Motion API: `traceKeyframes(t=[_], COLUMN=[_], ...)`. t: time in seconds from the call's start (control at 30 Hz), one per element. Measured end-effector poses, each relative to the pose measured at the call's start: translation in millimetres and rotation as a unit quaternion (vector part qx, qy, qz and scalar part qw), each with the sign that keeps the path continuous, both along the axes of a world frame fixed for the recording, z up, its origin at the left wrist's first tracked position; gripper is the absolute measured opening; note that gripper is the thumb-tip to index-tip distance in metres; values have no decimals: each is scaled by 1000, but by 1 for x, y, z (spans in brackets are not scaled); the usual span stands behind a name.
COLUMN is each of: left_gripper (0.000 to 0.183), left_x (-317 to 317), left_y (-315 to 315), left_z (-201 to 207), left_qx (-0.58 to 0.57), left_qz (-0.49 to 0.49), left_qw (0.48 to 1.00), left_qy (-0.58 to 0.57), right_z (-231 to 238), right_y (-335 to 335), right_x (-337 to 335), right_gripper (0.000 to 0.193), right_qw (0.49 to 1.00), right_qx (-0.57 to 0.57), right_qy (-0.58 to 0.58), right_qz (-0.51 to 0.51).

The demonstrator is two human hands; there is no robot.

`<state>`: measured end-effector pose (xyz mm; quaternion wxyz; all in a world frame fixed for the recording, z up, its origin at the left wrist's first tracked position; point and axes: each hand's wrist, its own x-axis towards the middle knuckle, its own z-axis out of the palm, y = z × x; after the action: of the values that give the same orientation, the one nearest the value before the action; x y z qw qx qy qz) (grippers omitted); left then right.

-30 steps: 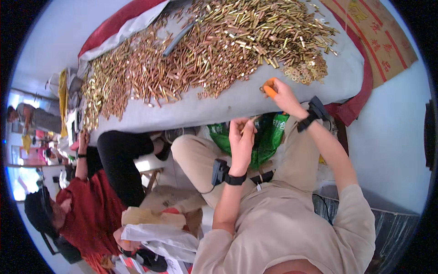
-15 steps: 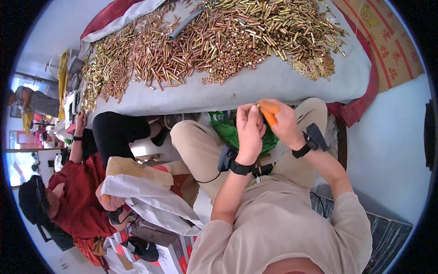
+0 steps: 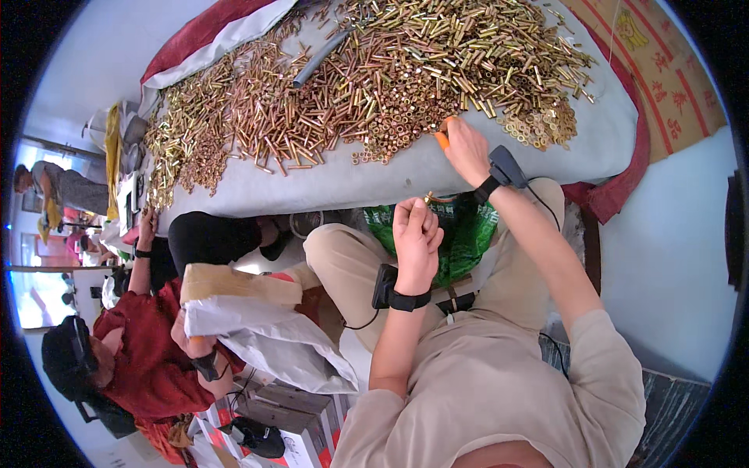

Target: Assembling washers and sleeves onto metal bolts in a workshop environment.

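Observation:
My left hand [image 3: 417, 238] is held over my lap, its fingers curled in a pinch. From its fingertips sticks up the end of a small brass-coloured metal piece [image 3: 428, 198]; the rest is hidden in the hand. My right hand [image 3: 466, 150] reaches to the near edge of a heap of small brass-coloured nuts [image 3: 398, 129], with orange finger covers [image 3: 443, 140] on its thumb and forefinger. Those fingertips are bent together beside the nuts, and whatever lies between them is too small to make out. Beyond them spreads a big pile of brass-coloured metal tubes [image 3: 343, 101].
A grey cloth [image 3: 312, 183] covers the work surface, and a grey pipe [image 3: 321, 58] lies on the pile. Flat rings [image 3: 538, 129] lie at the right. Below the edge is a green bag [image 3: 460, 257]. A co-worker in red [image 3: 148, 351] sits at my left, near a white sack [image 3: 265, 335].
My right hand has left my left hand and moved forward to the nuts. The left hand has dropped slightly, and the metal piece now shows at its fingertips.

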<state>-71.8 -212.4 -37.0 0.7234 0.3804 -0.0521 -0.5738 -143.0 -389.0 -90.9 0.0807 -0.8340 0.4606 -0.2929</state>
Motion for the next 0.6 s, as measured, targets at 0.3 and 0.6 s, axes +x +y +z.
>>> traceKeyframes(t=[0.3, 0.6], left_gripper=[10, 10], left_x=[2, -8], left_y=[1, 14], left_z=[10, 16], left_qx=[-31, -43], left_qz=[-19, -77], left_qw=[999, 993], left_qy=[-35, -79], right_z=[61, 70], right_y=[71, 104], right_x=[-37, -60], right_gripper=[18, 17], right_qw=[734, 827], right_qx=[524, 350], right_qy=[-373, -349], right_qz=[219, 267])
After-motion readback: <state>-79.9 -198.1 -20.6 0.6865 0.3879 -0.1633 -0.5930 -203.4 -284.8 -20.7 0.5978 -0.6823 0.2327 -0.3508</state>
